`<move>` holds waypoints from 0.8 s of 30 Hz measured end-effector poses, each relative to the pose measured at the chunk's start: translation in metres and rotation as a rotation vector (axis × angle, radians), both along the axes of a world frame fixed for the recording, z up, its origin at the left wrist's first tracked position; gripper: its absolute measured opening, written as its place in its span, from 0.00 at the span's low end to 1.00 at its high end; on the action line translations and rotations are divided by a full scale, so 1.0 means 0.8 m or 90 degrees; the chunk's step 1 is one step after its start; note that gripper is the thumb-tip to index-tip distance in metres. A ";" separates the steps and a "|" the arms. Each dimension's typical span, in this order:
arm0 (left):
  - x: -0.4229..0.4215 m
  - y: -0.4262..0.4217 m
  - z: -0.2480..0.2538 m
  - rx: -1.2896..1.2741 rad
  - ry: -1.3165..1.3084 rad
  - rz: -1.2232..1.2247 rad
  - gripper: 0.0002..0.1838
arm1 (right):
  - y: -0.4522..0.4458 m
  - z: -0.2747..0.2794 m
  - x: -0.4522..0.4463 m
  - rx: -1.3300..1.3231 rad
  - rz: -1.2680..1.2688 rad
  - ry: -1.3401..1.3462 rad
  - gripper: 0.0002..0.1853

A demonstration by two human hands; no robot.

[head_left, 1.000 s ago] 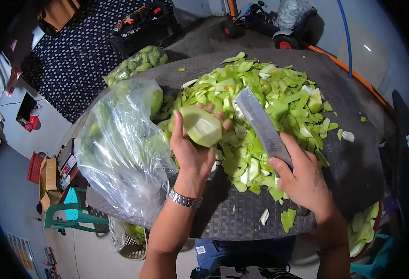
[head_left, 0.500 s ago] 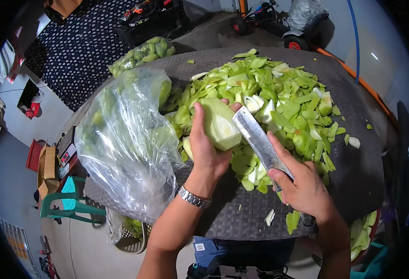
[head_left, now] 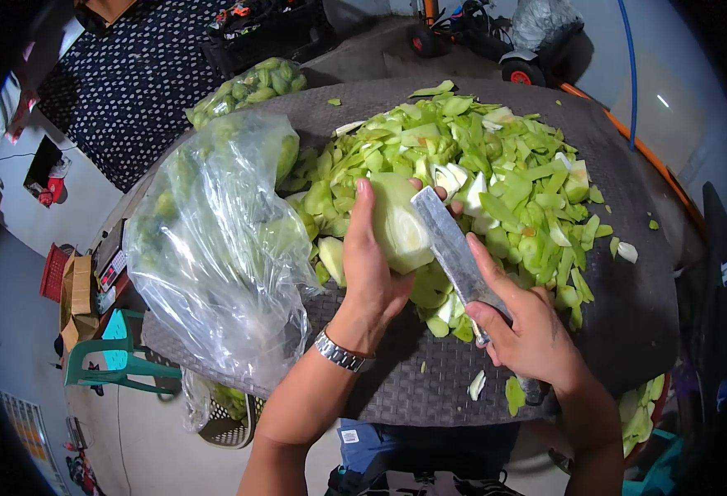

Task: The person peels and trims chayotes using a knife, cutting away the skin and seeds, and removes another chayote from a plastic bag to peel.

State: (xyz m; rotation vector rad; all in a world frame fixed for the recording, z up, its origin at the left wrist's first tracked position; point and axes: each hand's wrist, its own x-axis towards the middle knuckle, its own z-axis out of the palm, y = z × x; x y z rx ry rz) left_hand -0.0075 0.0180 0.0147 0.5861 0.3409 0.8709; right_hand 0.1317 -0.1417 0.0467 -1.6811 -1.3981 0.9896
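My left hand [head_left: 376,269], with a metal watch on its wrist, holds a pale green peeled vegetable [head_left: 398,225] whose flat cut face shows. My right hand [head_left: 525,326] grips a knife [head_left: 459,252] with a wide grey blade. The blade's upper end is close against the right side of the vegetable. Beyond and beneath both hands lies a big pile of green peels and slices [head_left: 512,182]. A large clear plastic bag [head_left: 223,256] with green vegetables inside stands just left of my left hand.
The dark woven table [head_left: 620,331] has a curved edge. Behind its far left edge lies another bag of green vegetables [head_left: 256,87]. A teal chair [head_left: 124,364] and a basket [head_left: 229,426] are at the lower left. More peels [head_left: 640,417] sit in a container at the lower right.
My left hand has moved right and slightly down, turning the vegetable's cut face toward the knife. The blade, formerly apart from the vegetable, is now close against it.
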 end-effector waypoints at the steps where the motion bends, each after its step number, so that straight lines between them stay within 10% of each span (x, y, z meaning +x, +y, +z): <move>1: 0.001 -0.001 -0.001 0.009 0.002 -0.004 0.39 | 0.000 -0.001 -0.002 0.006 -0.003 0.017 0.38; 24: 0.024 -0.028 -0.027 -0.018 0.050 0.096 0.33 | 0.000 -0.043 -0.031 0.038 -0.052 0.195 0.39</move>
